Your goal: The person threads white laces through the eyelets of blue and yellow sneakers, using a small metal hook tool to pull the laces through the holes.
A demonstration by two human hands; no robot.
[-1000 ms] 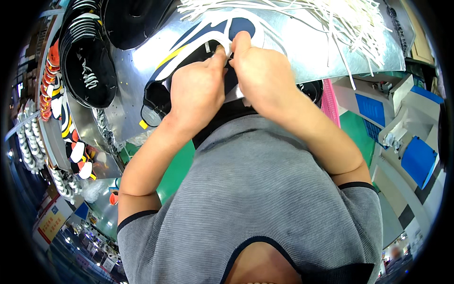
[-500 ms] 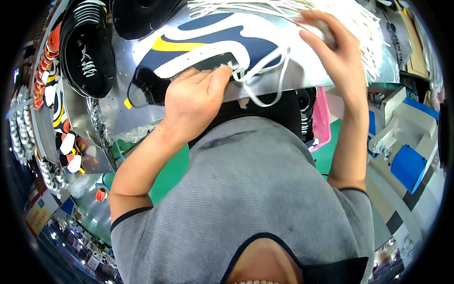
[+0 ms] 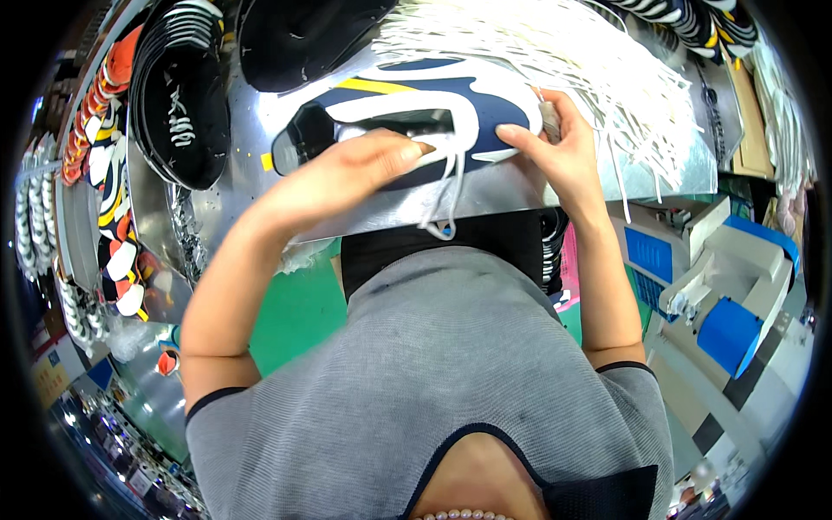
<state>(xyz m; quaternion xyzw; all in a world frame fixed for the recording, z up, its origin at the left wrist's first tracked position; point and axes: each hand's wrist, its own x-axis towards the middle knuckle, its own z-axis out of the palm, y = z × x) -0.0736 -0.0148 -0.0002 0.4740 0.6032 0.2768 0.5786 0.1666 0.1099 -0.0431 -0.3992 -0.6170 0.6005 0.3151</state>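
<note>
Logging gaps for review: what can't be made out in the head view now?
Head view:
Navy-and-white shoe upper, near side: partly behind the left hand.
Black shoe part: cut off by the top edge.
Pink basket: partly behind the right forearm.

So, outfit rundown: a grey short-sleeved top [image 3: 433, 364] is worn, finely ribbed all over, seen behind the grip. Both the left hand [image 3: 368, 163] and right hand [image 3: 559, 149] are left bare, forearms too. Further back from the grip, each sleeve is finished with a thin dark cuff band [image 3: 626, 367], and the scooped neck is edged in matching dark trim [image 3: 472, 429]. To the right of that, a dark textured panel [image 3: 611, 496] is seen. Farthest from the grip, a pearl-like bead necklace [image 3: 466, 515] is worn. Black bottoms [image 3: 498, 247] are worn, seen just behind the grip.
</note>
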